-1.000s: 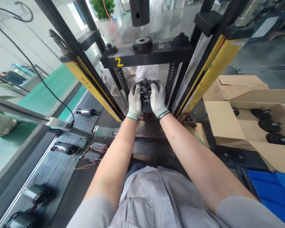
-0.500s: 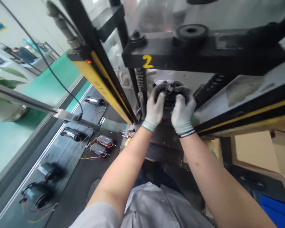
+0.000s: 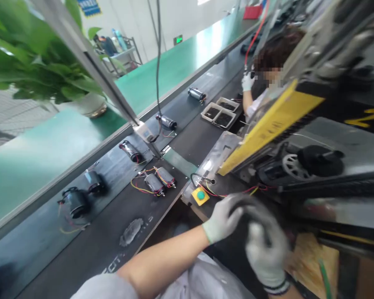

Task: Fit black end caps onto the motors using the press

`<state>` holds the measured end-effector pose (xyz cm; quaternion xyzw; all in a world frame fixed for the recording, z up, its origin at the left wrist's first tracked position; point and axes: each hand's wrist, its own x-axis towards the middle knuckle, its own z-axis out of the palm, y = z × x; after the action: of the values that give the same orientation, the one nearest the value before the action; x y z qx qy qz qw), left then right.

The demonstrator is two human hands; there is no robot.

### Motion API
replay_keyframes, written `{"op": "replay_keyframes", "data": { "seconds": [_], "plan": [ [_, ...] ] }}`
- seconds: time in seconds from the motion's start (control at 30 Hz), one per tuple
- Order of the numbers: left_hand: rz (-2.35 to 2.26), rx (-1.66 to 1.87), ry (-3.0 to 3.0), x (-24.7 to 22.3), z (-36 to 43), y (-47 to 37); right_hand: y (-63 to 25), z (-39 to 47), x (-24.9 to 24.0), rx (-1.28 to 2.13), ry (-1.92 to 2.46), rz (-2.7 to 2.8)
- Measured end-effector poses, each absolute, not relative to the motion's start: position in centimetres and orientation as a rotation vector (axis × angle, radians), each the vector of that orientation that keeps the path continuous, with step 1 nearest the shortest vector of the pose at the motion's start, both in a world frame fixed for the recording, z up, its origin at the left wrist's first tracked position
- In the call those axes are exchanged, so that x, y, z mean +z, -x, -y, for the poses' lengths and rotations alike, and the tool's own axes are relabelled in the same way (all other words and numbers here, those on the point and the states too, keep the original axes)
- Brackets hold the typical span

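My left hand (image 3: 224,220), in a pale glove, is in front of the press, its thumb showing and its fingertips lost behind the other hand. Close beside it, my right hand (image 3: 268,245) has curved, dark-stained glove fingers smeared by motion. Whether anything is between the two hands cannot be made out. Beyond them in the press sit a spoked pale ring (image 3: 294,166) and a round black part (image 3: 322,161). A yellow box with a green button (image 3: 200,195) lies left of the hands, with red and yellow wires running past it.
Several motors with wires, among them a grey motor (image 3: 154,183), lie on the dark bench and conveyor (image 3: 112,174). White trays (image 3: 210,112) hold small dark parts. A yellow press guard (image 3: 262,128) slants at right. A co-worker's gloved hand (image 3: 247,82) is behind it.
Both hands have come away from the black part in the press, back toward my body. The view has swung left, bringing the trays and a co-worker into sight.
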<state>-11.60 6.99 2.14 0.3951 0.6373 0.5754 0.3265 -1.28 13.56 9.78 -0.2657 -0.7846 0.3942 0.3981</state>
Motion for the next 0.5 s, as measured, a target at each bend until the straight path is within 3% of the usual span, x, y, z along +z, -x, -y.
{"op": "replay_keyframes", "data": {
  "seconds": [0.1, 0.27, 0.37, 0.5],
  "plan": [
    [-1.976, 1.212, -0.565, -4.3, 6.0, 11.5, 3.7, -8.2, 1.2, 1.167, 0.300, 2.556],
    [-2.334, 1.058, 0.183, -7.4, 23.5, 11.9, 6.9, -6.4, -9.3, 0.825, 0.193, 2.878],
    [-2.478, 1.044, 0.576, -7.0, 29.8, 13.1, 7.0, -8.2, -9.7, 0.876, 0.158, 2.918],
    [-2.647, 1.036, 0.805, -6.1, 35.6, 21.1, 6.6, -9.3, -6.1, 1.096, 0.277, 2.912]
  ]
}}
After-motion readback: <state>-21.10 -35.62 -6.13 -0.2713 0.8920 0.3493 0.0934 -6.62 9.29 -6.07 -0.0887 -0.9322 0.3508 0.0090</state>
